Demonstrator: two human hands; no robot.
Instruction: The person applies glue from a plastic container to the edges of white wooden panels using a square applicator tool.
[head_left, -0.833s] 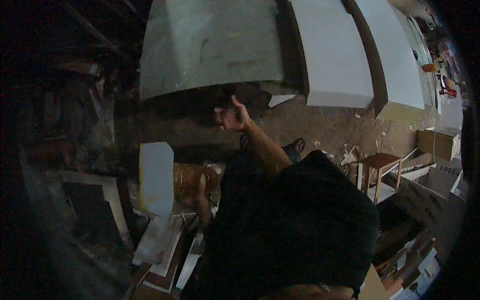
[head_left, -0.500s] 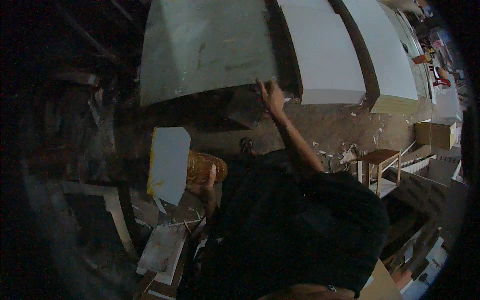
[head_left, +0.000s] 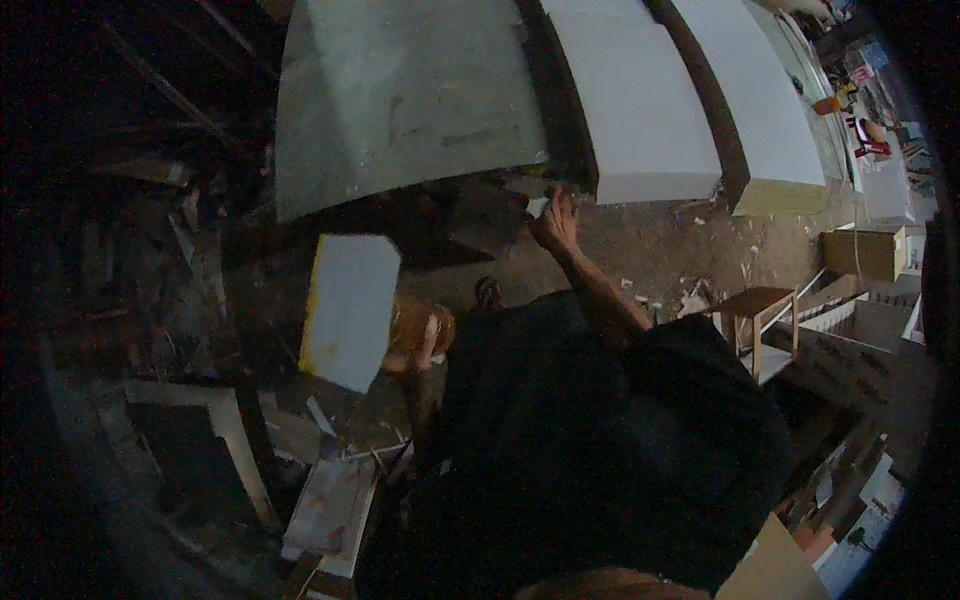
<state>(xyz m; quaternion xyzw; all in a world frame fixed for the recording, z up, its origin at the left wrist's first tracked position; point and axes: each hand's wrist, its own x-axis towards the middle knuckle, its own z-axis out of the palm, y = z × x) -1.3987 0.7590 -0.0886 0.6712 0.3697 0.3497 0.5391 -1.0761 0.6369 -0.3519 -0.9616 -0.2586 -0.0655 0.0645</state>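
1. Since the earlier pictures, the right hand (head_left: 556, 222) has stayed raised at the lower edge of the big grey-white foam slab (head_left: 410, 95), and the view has shifted slightly.
2. The white foam piece (head_left: 350, 308) with a yellow edge, held at the person's left, now sits lower and nearer the body than before.
3. The right hand's fingers (head_left: 563, 200) point upward, loosely spread, touching the slab's lower right corner beside the dark gap; whether they grip it cannot be told.
4. The left hand (head_left: 428, 340) is curled around an orange-brown object (head_left: 410, 322) just behind the white piece; its grip is blurred.
5. A small wooden stool (head_left: 757, 310) stands on the littered floor at the right.
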